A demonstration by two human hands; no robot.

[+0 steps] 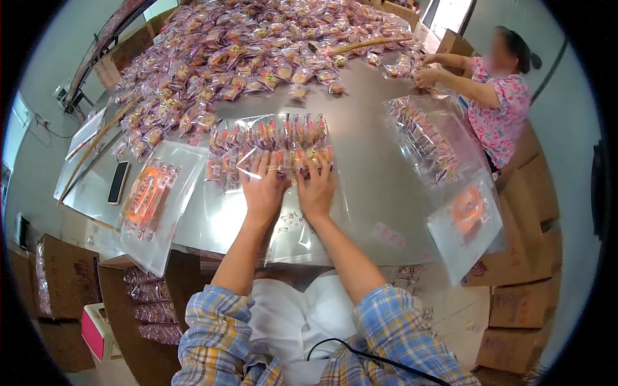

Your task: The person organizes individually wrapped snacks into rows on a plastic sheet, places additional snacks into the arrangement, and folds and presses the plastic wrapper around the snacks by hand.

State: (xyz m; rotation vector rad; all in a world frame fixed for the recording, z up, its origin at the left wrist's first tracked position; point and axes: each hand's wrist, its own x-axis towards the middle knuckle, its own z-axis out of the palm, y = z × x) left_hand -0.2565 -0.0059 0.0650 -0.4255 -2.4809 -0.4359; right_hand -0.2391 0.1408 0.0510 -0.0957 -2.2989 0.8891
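Observation:
On the metal table in front of me lies a large clear plastic bag (293, 225), its open end towards my body. Individually wrapped cakes (267, 132) stand in two packed rows at its far end. My left hand (262, 186) rests on the nearer row at its middle, fingers stretched out over the wrappers. Beside it, my right hand (315, 186) touches the right part of the same row, fingers extended and slightly apart. Whether both hands are inside the bag or on its film, I cannot tell.
A big heap of wrapped cakes (257, 58) covers the far table, with a wooden stick (370, 45) on it. Printed bag stacks (148, 199) lie left and right. A phone (118, 183) is at left. A co-worker (499, 96) handles packets at right. Cardboard boxes (518, 302) stand below.

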